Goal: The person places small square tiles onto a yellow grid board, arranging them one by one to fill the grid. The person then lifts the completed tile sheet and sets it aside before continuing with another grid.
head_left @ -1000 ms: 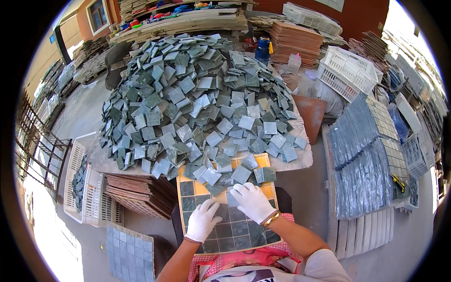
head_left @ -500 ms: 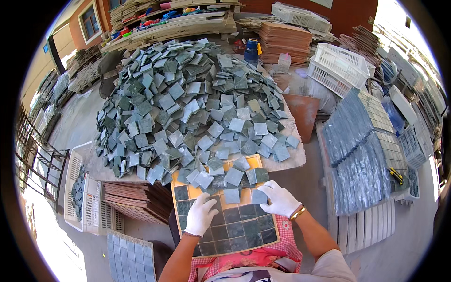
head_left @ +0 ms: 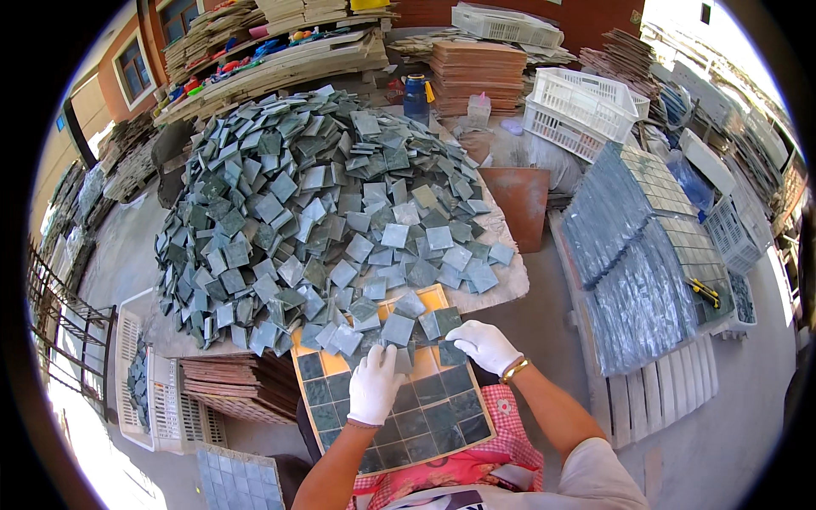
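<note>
A shallow yellow-based tray lies tilted across my lap, with rows of dark green square stone tiles set in its near part. My left hand, in a white glove, has its fingers closed at the edge of a grey-green tile over the tray's bare strip. My white-gloved right hand pinches at the edge of a dark tile at the right end of a row. Loose tiles lie overlapping on the tray's far part, just beyond my fingers.
A large heap of stone tiles covers the worktable ahead. Plastic-wrapped tile stacks stand on a pallet at right. White crates sit beyond; another crate is at left beside stacked brown boards. A blue jug stands behind the heap.
The view has shifted, moving the scene leftward. My left hand has reached the loose tile over the bare strip. The tile under my right fingers has gone from tilted to lying flatter.
</note>
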Demonstrator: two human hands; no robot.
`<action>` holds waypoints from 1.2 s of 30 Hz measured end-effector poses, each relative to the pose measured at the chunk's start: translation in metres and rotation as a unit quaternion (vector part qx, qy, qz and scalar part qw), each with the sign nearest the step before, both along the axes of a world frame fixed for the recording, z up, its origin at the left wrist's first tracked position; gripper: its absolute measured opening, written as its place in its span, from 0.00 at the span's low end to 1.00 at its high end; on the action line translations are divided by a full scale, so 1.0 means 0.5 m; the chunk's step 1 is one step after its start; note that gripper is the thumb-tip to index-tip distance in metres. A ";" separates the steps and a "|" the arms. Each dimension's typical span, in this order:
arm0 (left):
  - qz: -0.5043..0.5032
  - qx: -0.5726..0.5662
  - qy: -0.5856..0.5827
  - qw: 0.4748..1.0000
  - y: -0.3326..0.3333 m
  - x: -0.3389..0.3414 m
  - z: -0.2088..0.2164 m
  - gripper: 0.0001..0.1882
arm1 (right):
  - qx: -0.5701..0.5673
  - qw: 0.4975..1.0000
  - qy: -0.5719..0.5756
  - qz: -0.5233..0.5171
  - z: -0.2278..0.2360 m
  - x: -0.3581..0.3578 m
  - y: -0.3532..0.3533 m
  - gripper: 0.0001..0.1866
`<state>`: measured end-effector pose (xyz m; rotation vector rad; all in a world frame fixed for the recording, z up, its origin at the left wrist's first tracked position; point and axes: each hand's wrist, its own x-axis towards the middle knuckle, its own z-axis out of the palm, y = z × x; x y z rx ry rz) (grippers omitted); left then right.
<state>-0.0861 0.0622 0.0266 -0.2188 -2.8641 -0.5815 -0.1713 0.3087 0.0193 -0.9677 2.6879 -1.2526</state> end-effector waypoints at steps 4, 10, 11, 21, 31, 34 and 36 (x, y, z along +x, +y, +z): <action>0.000 0.045 0.047 0.998 -0.022 0.004 -0.004 0.26 | 0.088 0.995 -0.032 -0.041 0.022 0.033 -0.016 0.14; 0.044 0.458 -0.202 0.864 -0.086 0.062 0.044 0.22 | 0.169 0.983 -0.003 0.078 0.022 0.023 -0.007 0.27; 0.019 0.568 -0.217 0.794 -0.094 0.071 0.037 0.23 | 0.182 0.980 -0.005 0.085 0.027 0.016 -0.005 0.28; 0.074 0.524 -0.285 0.800 -0.090 0.063 0.042 0.17 | 0.133 0.991 -0.027 -0.023 0.047 0.051 -0.029 0.23; -0.021 0.122 -0.060 0.991 -0.069 0.012 0.029 0.18 | 0.179 0.981 0.056 -0.041 0.034 0.068 -0.160 0.28; -0.016 0.087 -0.059 0.994 -0.070 0.031 0.024 0.26 | 0.157 0.976 0.125 -0.082 0.013 0.077 -0.191 0.31; -0.025 0.053 -0.086 0.995 -0.063 0.035 0.027 0.29 | 0.125 0.984 0.114 -0.048 0.008 0.062 -0.190 0.31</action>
